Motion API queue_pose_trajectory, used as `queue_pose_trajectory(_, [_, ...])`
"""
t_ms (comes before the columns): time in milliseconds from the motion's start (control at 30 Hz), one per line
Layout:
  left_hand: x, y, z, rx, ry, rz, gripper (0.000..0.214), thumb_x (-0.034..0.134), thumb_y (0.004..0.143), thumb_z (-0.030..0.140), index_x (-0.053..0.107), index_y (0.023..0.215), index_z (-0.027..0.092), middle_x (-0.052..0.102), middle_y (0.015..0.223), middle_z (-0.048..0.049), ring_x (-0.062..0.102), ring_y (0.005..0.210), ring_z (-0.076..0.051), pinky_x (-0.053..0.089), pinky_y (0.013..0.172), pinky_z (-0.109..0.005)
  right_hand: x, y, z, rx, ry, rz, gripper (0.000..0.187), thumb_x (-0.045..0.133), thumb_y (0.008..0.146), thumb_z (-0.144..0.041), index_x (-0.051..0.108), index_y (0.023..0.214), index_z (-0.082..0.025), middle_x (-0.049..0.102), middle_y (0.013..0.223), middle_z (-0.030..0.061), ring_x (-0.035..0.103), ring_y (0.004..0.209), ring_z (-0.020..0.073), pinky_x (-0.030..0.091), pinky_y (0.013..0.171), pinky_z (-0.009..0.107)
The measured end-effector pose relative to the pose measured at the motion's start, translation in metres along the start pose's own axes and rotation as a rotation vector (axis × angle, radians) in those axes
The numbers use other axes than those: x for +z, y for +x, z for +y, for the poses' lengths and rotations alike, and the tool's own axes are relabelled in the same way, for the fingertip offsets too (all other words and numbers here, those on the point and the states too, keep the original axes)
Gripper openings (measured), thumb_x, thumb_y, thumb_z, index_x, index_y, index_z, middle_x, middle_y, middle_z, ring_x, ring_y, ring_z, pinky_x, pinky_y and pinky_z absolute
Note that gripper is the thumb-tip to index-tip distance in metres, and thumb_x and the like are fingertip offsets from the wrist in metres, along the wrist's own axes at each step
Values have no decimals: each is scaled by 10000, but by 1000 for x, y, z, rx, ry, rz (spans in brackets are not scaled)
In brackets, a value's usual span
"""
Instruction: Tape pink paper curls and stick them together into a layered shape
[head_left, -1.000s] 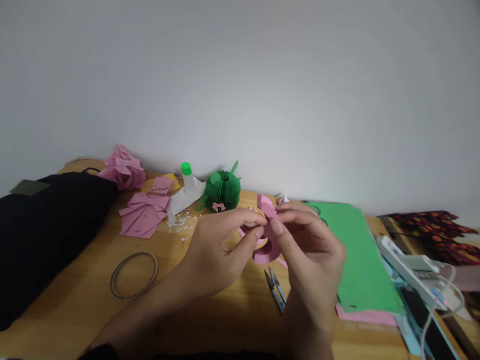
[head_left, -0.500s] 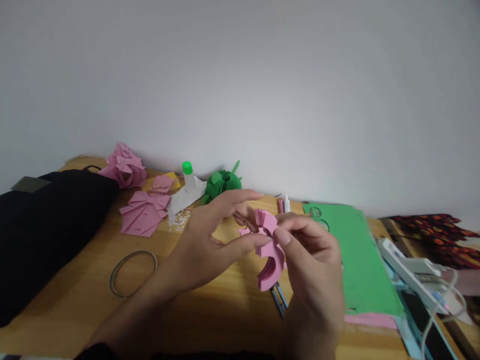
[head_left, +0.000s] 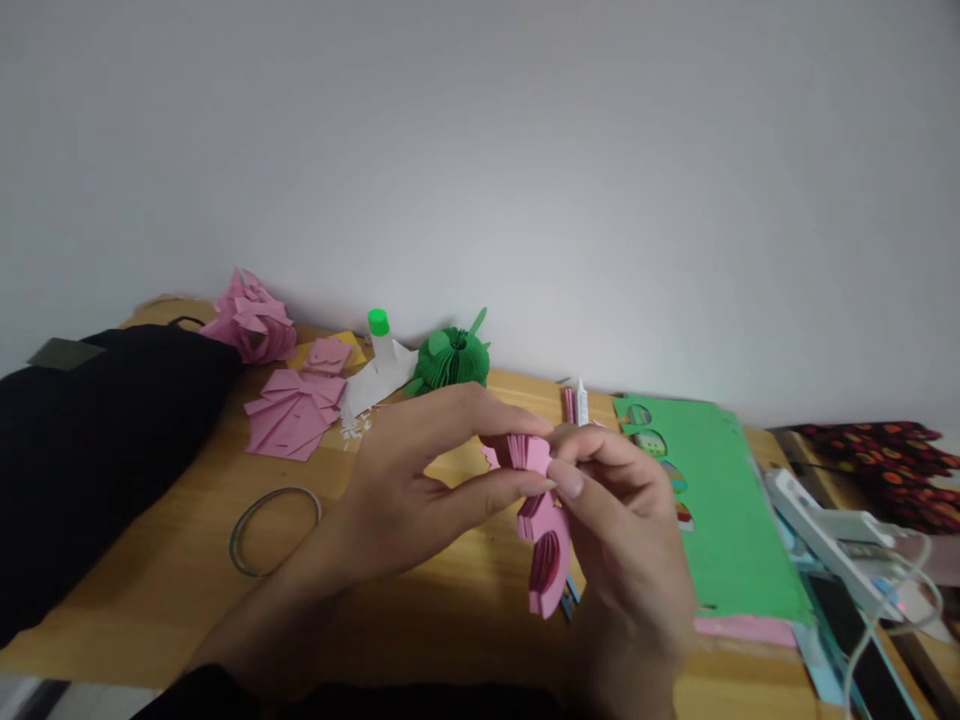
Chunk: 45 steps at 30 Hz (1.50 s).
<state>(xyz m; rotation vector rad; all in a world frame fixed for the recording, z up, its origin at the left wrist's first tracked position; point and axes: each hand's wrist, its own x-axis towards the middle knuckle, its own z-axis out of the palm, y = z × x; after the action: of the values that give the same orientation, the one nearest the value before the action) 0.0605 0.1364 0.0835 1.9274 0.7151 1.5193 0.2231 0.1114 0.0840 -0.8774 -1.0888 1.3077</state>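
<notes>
Looks like a layer-lining step: left hand [head_left: 409, 480] and right hand [head_left: 630, 520] both pinch the pink paper [head_left: 543, 518] above the counter [head_left: 435, 620]; next move probably calls for light, even pressure.

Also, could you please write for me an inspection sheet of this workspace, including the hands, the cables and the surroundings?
Surface: light-brown wooden tabletop, partly covered.
Job's things: layered pink paper piece, held above the tabletop.
Clutter: folded pink paper pieces, small white paper scraps and green pleated paper ball, farther back and to the left.
Hands: left hand and right hand both pinch the layered piece.
Cables: thin white cable near white plastic power strip, at right.
Surroundings: plain grey wall behind; black fabric item at left.
</notes>
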Motion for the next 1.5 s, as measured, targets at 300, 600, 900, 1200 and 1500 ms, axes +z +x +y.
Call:
queue_pose_trajectory(300, [0,1,2,6,-12,0,157,713,845,182,654,974,251,688,767,30,644,705,-120,546,687,-250,1,0,-1,-19,-28,0,95,766,785,-216,706,711,-225,658,684,-33,550,576,84,464,521,191])
queue_pose_trajectory(600, [1,-2,7,-108,-40,20,150,671,838,151,647,934,265,670,781,13,646,711,-150,542,669,-294,4,-6,1,-112,-170,43,103,723,828,-161,702,762,-237,690,733,-30,617,648,99,522,587,208])
queue_pose_trajectory(900, [3,-3,6,-124,-32,48,135,629,857,129,649,916,249,672,776,4,632,700,-139,540,643,-281,9,-13,-1,-96,-233,58,107,684,855,-142,704,817,-239,694,789,-10,662,603,113,521,388,177])
queue_pose_trajectory(1200, [2,-4,3,-130,-49,60,144,639,854,102,667,916,229,694,831,16,627,753,-115,535,699,-246,12,-14,-2,-105,-257,86,82,682,856,-148,710,826,-220,688,788,8,675,585,121,546,351,170])
queue_pose_trajectory(1500, [-2,-5,-3,-118,62,53,149,648,883,159,685,959,282,726,850,4,685,778,-158,572,680,-285,9,-7,0,-153,-340,141,150,752,807,-195,697,940,-234,710,717,-20,681,602,130,583,484,229])
